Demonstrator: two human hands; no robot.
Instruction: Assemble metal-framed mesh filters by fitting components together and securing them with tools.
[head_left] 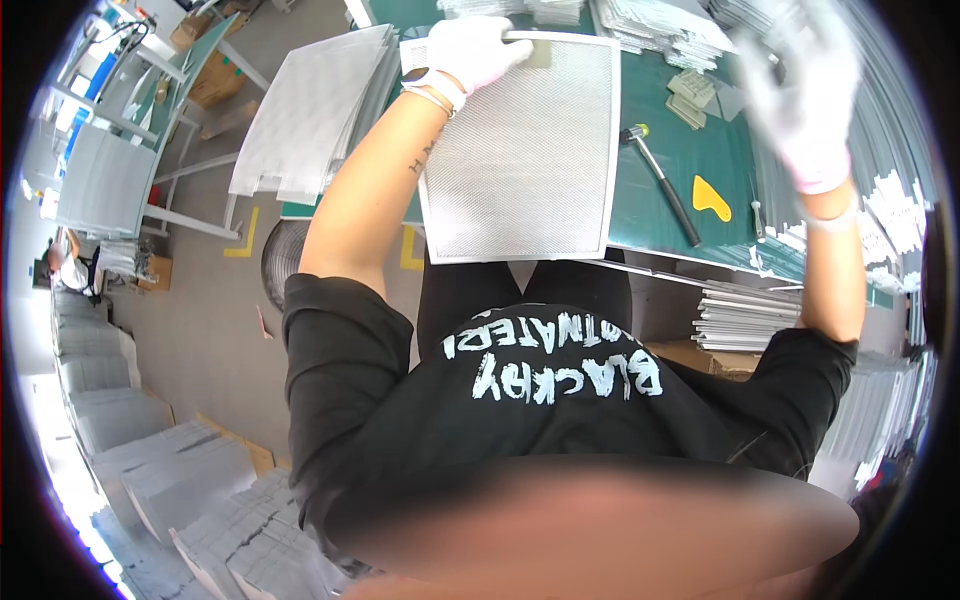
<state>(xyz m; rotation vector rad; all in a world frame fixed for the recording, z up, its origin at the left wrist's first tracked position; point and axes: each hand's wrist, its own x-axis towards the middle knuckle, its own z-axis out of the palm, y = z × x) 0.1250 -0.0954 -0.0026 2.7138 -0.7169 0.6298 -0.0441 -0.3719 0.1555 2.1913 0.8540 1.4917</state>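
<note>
A framed metal mesh panel (520, 150) lies over the near edge of the green table, its near side above my lap. In a white glove, my left hand (470, 52) is closed on the panel's far left part, thumb along the far frame. Beside that thumb is a small beige square piece (540, 54). My right hand (803, 90), also gloved, is raised over the table's right side and smeared by motion; whether it holds anything does not show. Small beige pieces (690, 95) lie to its left. A hammer (660, 180) rests right of the panel.
A yellow scraper (711, 199) and a small metal tool (758, 222) lie on the green tabletop (650, 225). Mesh sheets (310, 110) are stacked at left. White strips (665, 30) pile up at the back. Below the table sit stacked frames (745, 318); a round fan (285, 260) stands left.
</note>
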